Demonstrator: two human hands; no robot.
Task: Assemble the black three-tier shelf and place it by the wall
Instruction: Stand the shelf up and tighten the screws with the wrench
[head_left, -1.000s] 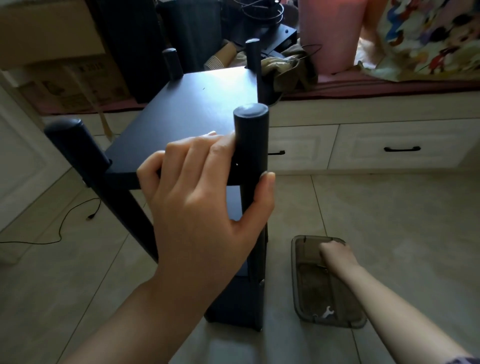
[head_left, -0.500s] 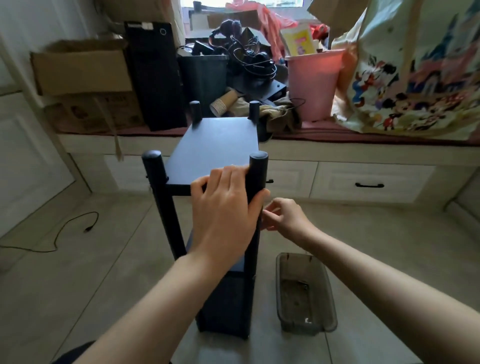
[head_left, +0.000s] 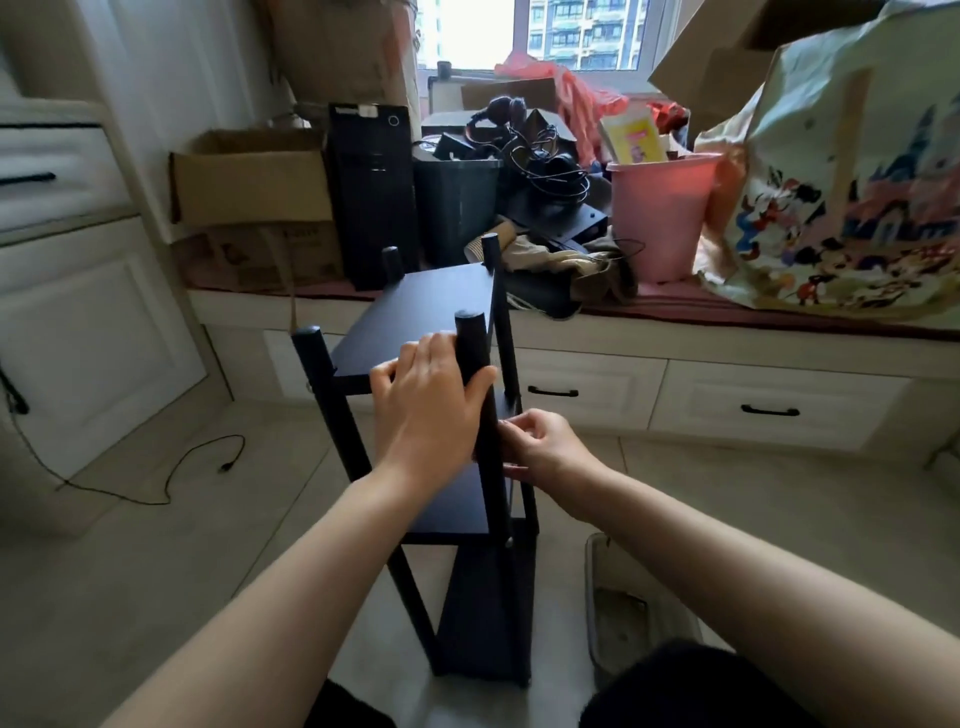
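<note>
At centre frame, the left hand (head_left: 426, 400) wraps the near right post (head_left: 480, 410) of the black shelf (head_left: 415, 312); the right hand (head_left: 540, 447) pinches something small, unidentifiable, against that post; three tiers appear mounted, fastening seemingly unfinished, wall placement remaining; no writing is legible on the upper-left cardboard box (head_left: 249, 176).

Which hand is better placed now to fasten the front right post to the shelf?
Probably the right hand: its fingertips already sit at the front right post, while the left hand grips it.
</note>
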